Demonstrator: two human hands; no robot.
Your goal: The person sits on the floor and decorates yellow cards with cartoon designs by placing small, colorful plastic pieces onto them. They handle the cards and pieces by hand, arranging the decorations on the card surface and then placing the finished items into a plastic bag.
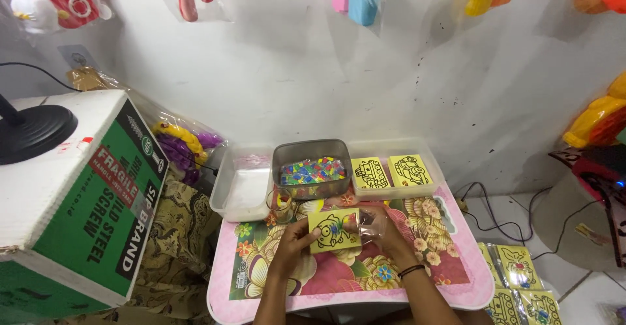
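Both hands are holding a small yellow picture card just above the pink flowered table: the left hand is closing its grip on the card's left edge, the right hand is pinching a clear plastic sleeve at its right edge, near a grey tub of coloured bits.

Card sitting between both hands above the surface. Three trays lying behind it: empty tray left, bead tray middle, card tray right. Cardboard box standing far left.
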